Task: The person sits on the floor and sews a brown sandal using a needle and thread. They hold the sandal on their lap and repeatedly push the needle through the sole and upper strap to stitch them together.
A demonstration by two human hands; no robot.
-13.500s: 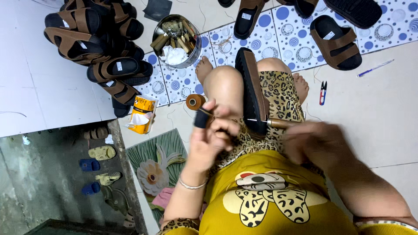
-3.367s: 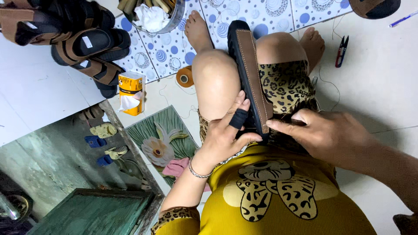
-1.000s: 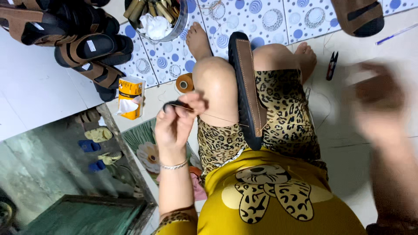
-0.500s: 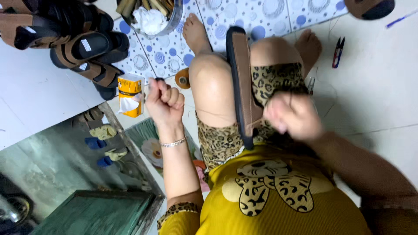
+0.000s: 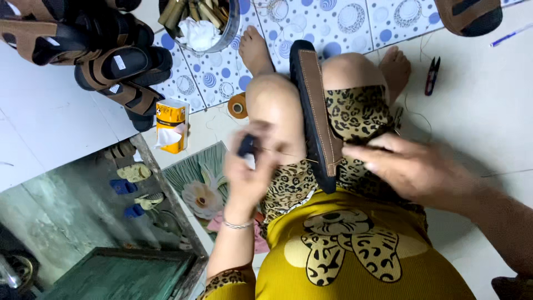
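A long black sandal (image 5: 312, 94) with a brown upper strip stands on edge between my knees, toe pointing away from me. My left hand (image 5: 250, 178) is blurred and closed round a small dark tool (image 5: 246, 145) just left of the sandal, by my left knee. A thin thread (image 5: 288, 155) runs from that hand to the sandal's side. My right hand (image 5: 411, 166) lies on my right thigh, its fingertips pinching the near end of the sandal from the right.
A pile of brown-and-black sandals (image 5: 105, 61) lies far left, beside a metal bowl (image 5: 230, 30) of tools and white cloth. A yellow tissue box (image 5: 171, 125), an orange thread spool (image 5: 239, 105), red snips (image 5: 432, 75) and a blue pen (image 5: 511, 34) lie on the floor. A floral mat (image 5: 194, 189) is beside my left hip.
My left hand, which had pulled the thread out to the left, has come back toward the sandal. My right hand has swung in from the far right and settled on the sandal's near end.
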